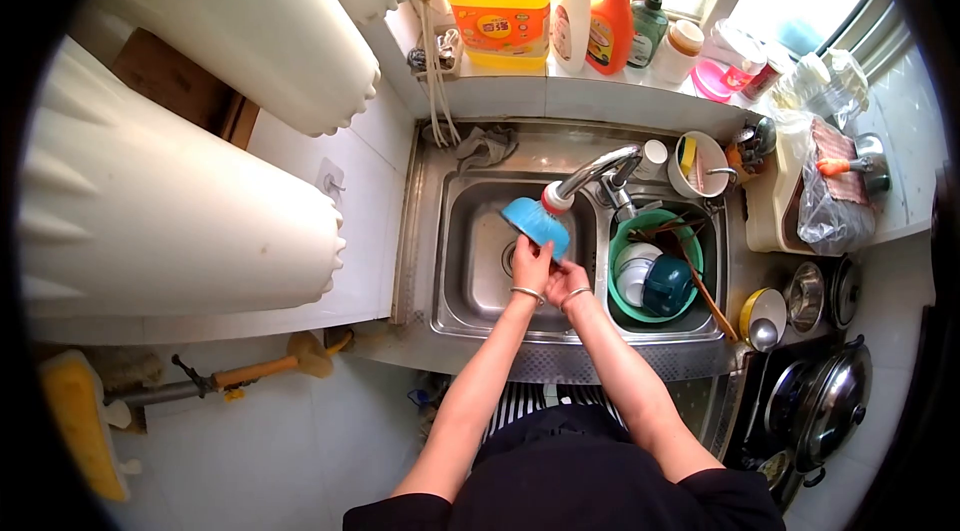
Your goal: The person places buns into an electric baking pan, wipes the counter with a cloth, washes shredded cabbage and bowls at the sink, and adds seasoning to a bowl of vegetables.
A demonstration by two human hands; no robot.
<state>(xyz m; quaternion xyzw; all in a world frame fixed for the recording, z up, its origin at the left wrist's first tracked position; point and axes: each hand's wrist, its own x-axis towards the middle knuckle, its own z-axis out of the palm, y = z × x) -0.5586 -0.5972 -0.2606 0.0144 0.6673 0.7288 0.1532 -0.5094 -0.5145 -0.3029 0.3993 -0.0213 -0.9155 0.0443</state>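
Note:
A light-blue bowl (538, 223) is tilted on its side over the left sink basin (480, 281), right under the red-and-white tip of the faucet (590, 171). My left hand (532, 266) grips the bowl's near side, fingers against its outer wall. Close beside it, my right hand (566, 281) has its fingers curled at the bowl's lower right edge, and they are partly hidden. In the right basin, a green tub (616, 299) holds white bowls (634, 273), a dark teal cup (667, 285) and wooden utensils.
Bottles, including a yellow detergent jug (500, 11), line the windowsill. A white bowl (700, 166) with a yellow sponge (687, 153) stands behind the tub. At right are a yellow bowl (750, 309), a ladle (763, 334) and a lidded pot (838, 401). Large white covered shapes (200, 191) fill the left.

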